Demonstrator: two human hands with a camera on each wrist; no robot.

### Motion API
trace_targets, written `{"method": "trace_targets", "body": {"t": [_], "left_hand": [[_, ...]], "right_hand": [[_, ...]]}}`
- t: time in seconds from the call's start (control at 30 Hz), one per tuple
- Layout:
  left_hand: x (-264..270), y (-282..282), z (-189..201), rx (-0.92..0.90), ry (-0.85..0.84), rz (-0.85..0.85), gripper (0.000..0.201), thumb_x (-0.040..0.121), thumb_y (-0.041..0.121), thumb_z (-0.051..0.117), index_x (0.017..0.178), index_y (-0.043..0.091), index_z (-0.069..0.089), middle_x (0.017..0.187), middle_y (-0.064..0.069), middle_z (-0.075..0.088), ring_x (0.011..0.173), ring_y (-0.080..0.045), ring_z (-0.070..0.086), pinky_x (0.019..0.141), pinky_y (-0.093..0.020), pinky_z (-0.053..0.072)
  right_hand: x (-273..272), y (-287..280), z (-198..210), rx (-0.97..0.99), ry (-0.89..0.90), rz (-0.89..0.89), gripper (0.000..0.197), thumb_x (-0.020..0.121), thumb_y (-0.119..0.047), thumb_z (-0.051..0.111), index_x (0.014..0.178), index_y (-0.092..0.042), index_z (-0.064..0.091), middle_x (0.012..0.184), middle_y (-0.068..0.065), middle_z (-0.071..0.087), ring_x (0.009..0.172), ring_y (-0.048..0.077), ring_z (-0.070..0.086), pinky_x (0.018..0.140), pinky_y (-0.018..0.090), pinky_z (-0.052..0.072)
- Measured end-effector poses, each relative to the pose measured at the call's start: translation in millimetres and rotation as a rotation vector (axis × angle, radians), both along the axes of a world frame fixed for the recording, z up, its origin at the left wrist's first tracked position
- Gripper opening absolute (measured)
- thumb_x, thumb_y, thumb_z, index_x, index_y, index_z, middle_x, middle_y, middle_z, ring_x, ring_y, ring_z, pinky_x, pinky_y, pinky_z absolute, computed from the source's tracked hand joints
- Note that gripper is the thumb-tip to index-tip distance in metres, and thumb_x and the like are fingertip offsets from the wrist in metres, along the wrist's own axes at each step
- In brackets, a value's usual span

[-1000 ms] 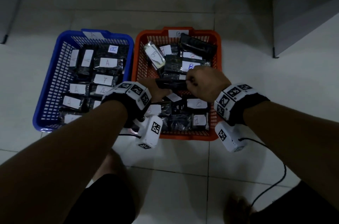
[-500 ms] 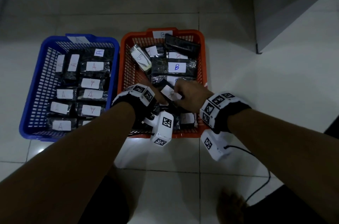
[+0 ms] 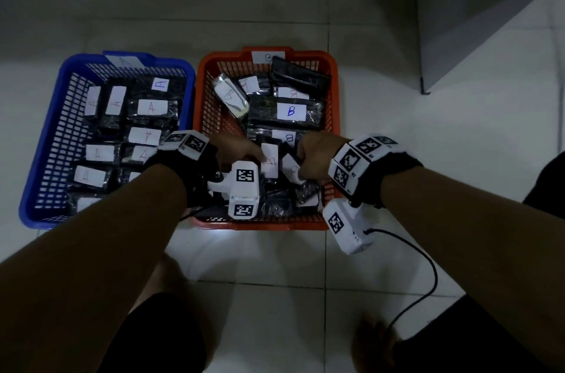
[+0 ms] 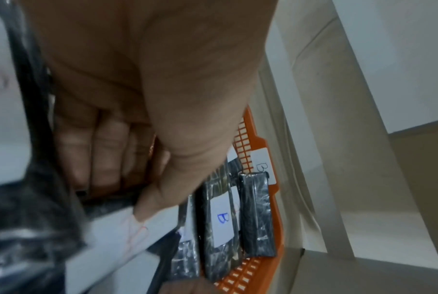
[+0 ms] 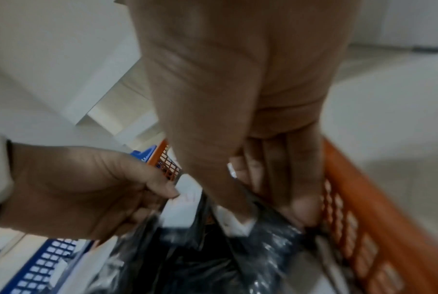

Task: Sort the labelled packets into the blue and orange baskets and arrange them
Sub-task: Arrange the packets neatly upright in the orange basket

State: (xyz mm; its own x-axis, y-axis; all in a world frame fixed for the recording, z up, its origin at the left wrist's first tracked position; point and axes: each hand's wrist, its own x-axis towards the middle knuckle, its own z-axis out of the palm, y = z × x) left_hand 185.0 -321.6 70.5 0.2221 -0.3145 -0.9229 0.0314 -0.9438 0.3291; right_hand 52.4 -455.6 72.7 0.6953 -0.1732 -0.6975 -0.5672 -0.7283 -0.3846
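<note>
Both hands have dropped lower into the near end of the orange basket [image 3: 333, 116] since a second ago. Left of them, the blue basket [image 3: 46, 140] holds A-labelled packets in rows. The left hand [image 3: 235, 150] pinches a red-lettered packet [image 3: 270, 162] by its white label, thumb on top. Just right of it, the right hand [image 3: 318, 155] curls round a second packet [image 3: 292, 169] beside the basket's right wall. B-labelled packets [image 3: 286, 112] lie beyond both grips.

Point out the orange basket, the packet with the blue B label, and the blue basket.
orange basket [image 3: 334, 103], head view, on its right wall.
packet with the blue B label [image 3: 290, 111], head view, on its white label.
blue basket [image 3: 55, 140], head view, on its left wall.
</note>
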Motion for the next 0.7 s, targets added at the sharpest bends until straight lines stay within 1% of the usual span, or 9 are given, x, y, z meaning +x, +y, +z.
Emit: {"method": "trace_targets", "body": {"t": [0.07,0.13,0.17,0.23,0.3,0.37,0.43,0.57,0.7], "left_hand": [[-3,-1,6,0.06,-0.049,-0.148,0.022,0.089,0.022,0.064,0.099,0.003,0.065,0.094,-0.013,0.066,0.082,-0.024,0.062,0.077,-0.029,0.044],[-4,-1,10,-0.03,-0.209,-0.247,0.037,0.099,0.021,0.047,0.136,0.014,0.049,0.137,-0.01,0.05,0.124,-0.024,0.047,0.1,-0.026,0.034],[-3,-2,8,-0.083,-0.243,-0.284,0.042,0.1,0.022,0.043,0.142,0.018,0.041,0.144,-0.007,0.042,0.132,-0.022,0.039,0.104,-0.024,0.029],[-7,4,10,-0.148,-0.238,-0.192,0.042,0.099,0.021,0.046,0.141,0.017,0.043,0.141,-0.009,0.046,0.131,-0.022,0.041,0.099,-0.024,0.033],[-12,7,7,-0.163,-0.153,-0.032,0.038,0.092,0.014,0.06,0.128,0.005,0.055,0.118,-0.015,0.062,0.111,-0.028,0.058,0.083,-0.028,0.045],[-16,8,7,-0.153,-0.169,-0.032,0.028,0.082,0.013,0.071,0.105,-0.001,0.066,0.09,-0.014,0.068,0.089,-0.028,0.065,0.078,-0.033,0.052],[-20,6,9,-0.101,-0.136,-0.197,0.015,0.083,0.02,0.071,0.088,0.007,0.066,0.079,-0.006,0.065,0.081,-0.017,0.06,0.071,-0.022,0.05],[-15,-1,9,-0.019,-0.302,-0.569,0.045,0.083,0.062,0.056,0.097,0.023,0.072,0.084,0.006,0.063,0.079,-0.009,0.057,0.071,-0.021,0.046],[17,1,3,-0.277,-0.743,-0.463,0.027,0.087,0.041,0.062,0.097,0.019,0.073,0.106,-0.003,0.067,0.094,-0.02,0.061,0.081,-0.03,0.051]], "right_hand": [[2,1,1,-0.024,0.068,0.077,0.025,0.08,-0.02,0.074,0.094,-0.009,0.057,0.088,0.002,0.057,0.075,0.015,0.055,0.045,0.018,0.038],[1,1,-2,0.0,0.093,0.12,0.04,0.075,-0.021,0.08,0.106,-0.008,0.059,0.104,0.003,0.06,0.085,0.017,0.059,0.048,0.014,0.043],[0,1,-4,0.008,0.097,0.126,0.046,0.072,-0.02,0.082,0.11,-0.007,0.06,0.108,0.004,0.061,0.091,0.018,0.061,0.055,0.013,0.048],[-2,2,-7,-0.013,0.074,0.125,0.056,0.063,-0.026,0.088,0.109,-0.01,0.061,0.106,0.002,0.061,0.089,0.016,0.06,0.068,0.021,0.055],[-1,1,-6,-0.006,0.071,0.108,0.061,0.055,-0.035,0.091,0.104,-0.016,0.06,0.104,-0.001,0.063,0.083,0.013,0.06,0.071,0.025,0.056],[4,-2,0,0.002,0.1,0.088,0.055,0.057,-0.037,0.09,0.1,-0.016,0.063,0.101,-0.002,0.067,0.084,0.014,0.064,0.072,0.025,0.056],[10,-10,6,-0.027,0.04,0.019,0.044,0.065,-0.034,0.086,0.098,-0.012,0.067,0.094,0.0,0.068,0.083,0.016,0.066,0.067,0.026,0.056],[31,-20,4,-0.148,-0.36,-0.094,0.032,0.084,-0.025,0.068,0.113,-0.015,0.064,0.113,0.003,0.063,0.104,0.019,0.06,0.084,0.028,0.05],[49,-21,-12,-0.22,-0.426,0.001,0.055,0.085,-0.019,0.064,0.138,-0.019,0.046,0.139,0.005,0.047,0.128,0.025,0.042,0.103,0.04,0.041]]}}
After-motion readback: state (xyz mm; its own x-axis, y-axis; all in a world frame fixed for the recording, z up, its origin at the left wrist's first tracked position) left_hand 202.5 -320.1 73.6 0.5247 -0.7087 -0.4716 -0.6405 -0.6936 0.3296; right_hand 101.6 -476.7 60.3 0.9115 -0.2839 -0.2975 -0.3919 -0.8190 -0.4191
